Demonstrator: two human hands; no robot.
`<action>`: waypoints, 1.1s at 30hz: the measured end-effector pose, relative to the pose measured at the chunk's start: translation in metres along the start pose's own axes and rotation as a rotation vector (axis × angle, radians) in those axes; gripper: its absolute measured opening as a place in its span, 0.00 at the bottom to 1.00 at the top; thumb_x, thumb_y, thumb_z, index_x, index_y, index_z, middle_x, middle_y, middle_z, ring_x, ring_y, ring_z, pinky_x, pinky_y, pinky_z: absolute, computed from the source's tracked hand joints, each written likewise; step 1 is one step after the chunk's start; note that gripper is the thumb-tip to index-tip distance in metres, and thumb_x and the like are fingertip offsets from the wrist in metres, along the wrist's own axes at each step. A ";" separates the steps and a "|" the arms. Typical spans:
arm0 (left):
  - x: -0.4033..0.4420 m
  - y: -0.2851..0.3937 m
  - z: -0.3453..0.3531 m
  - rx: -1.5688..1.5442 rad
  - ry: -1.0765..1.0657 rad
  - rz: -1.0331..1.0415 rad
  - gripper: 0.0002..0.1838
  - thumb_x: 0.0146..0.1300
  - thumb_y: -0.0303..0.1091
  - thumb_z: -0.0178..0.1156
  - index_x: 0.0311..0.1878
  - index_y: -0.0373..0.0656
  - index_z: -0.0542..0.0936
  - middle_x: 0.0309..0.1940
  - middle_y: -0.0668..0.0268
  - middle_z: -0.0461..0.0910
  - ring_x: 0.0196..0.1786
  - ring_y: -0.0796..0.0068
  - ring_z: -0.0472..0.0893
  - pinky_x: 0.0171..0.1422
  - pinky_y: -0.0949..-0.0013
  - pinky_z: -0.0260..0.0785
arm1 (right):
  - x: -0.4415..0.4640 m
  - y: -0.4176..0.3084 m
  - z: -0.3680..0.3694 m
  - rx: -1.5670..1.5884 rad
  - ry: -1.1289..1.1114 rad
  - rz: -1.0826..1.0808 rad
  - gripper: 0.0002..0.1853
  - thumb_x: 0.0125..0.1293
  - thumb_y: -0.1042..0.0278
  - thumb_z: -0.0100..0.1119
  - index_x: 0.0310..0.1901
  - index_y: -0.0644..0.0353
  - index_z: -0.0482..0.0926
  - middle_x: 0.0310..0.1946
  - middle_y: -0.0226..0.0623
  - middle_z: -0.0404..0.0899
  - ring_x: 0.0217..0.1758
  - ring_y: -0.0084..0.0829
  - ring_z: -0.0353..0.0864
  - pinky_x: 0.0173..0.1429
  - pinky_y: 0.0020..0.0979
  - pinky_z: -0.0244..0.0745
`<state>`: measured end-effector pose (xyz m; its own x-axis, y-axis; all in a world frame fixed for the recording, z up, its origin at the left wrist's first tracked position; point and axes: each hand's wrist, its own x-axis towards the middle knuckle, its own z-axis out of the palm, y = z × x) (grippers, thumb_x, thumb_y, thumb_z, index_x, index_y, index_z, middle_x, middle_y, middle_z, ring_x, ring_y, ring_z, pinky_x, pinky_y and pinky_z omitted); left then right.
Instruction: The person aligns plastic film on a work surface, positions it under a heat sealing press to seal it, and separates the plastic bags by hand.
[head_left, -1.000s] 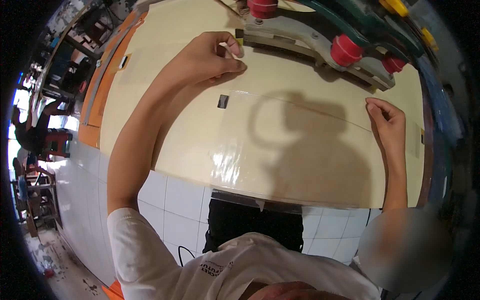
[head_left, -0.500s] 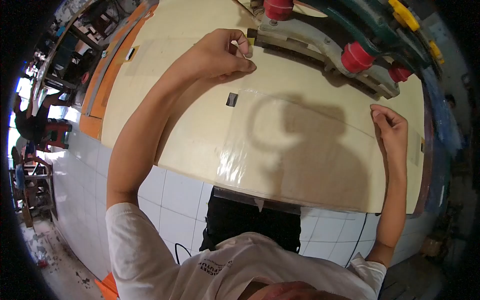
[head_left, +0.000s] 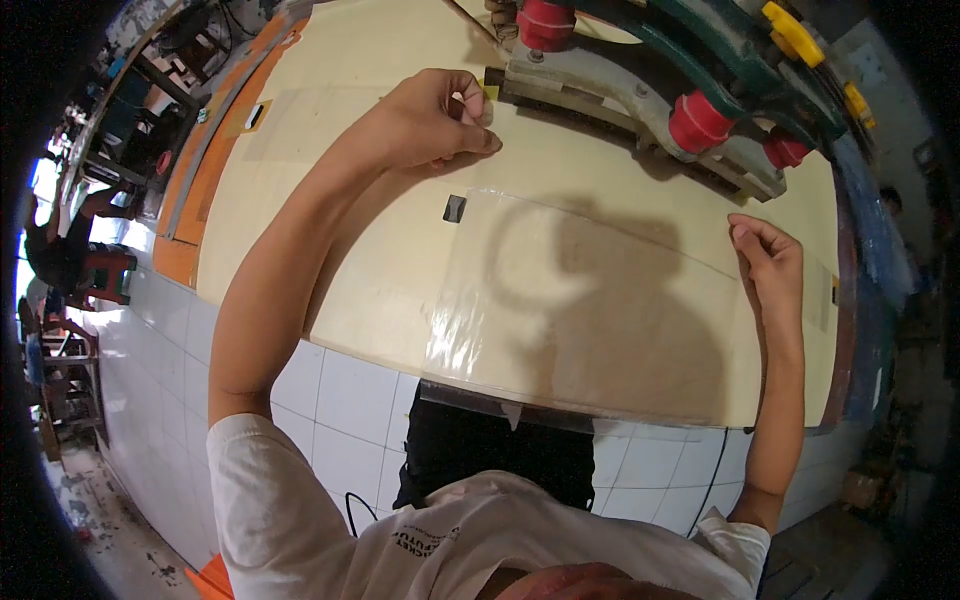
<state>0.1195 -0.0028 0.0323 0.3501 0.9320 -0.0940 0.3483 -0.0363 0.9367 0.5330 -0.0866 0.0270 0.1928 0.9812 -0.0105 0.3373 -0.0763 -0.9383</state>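
Observation:
My left hand (head_left: 430,122) hovers over or rests on the cream table surface, left of the machine's long metal bar (head_left: 610,120). Its fingers are loosely curled, with a gap between forefinger and thumb, and no object shows in it. My right hand (head_left: 775,255) is at the right part of the table, thumb and forefinger pressed together. Whatever may be between them is too small to make out. A clear plastic sheet (head_left: 455,330) lies flat between my arms, its upper edge running toward my right hand. Beside its upper left corner sits a small dark tab (head_left: 454,208).
The green machine (head_left: 690,70) with red knobs (head_left: 699,120) and yellow handles (head_left: 793,34) stands over the table's far right. An orange board (head_left: 178,258) borders the left side. Blue-tinted plastic (head_left: 880,230) hangs at right. Another person sits far left on a red stool (head_left: 106,277).
The whole view has shifted slightly, so table and machine appear a little further left. Both hands keep nearly the same pose and place over the table.

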 end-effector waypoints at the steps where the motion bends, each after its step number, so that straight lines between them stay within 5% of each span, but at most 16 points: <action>1: 0.000 0.000 -0.001 0.025 -0.004 -0.006 0.17 0.58 0.23 0.70 0.31 0.44 0.68 0.21 0.71 0.73 0.21 0.85 0.70 0.20 0.76 0.58 | 0.000 0.001 -0.001 0.013 -0.010 0.001 0.10 0.69 0.73 0.63 0.47 0.70 0.85 0.28 0.21 0.77 0.23 0.09 0.65 0.26 0.15 0.55; 26: 0.003 -0.013 0.001 -0.160 0.023 0.009 0.18 0.54 0.19 0.70 0.31 0.45 0.67 0.24 0.72 0.72 0.23 0.86 0.71 0.24 0.79 0.61 | -0.003 -0.002 0.000 0.031 -0.016 0.000 0.13 0.69 0.68 0.66 0.49 0.71 0.84 0.33 0.25 0.81 0.32 0.13 0.72 0.36 0.16 0.65; 33: -0.002 -0.001 0.001 -0.018 -0.001 -0.009 0.13 0.56 0.22 0.70 0.43 0.33 0.79 0.20 0.71 0.74 0.19 0.85 0.71 0.23 0.78 0.64 | -0.002 0.003 0.001 -0.005 -0.017 -0.026 0.12 0.70 0.70 0.64 0.49 0.70 0.84 0.33 0.24 0.79 0.33 0.14 0.72 0.38 0.17 0.66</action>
<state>0.1199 -0.0052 0.0315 0.3479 0.9319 -0.1028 0.3354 -0.0213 0.9418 0.5326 -0.0883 0.0241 0.1676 0.9858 0.0082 0.3468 -0.0512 -0.9365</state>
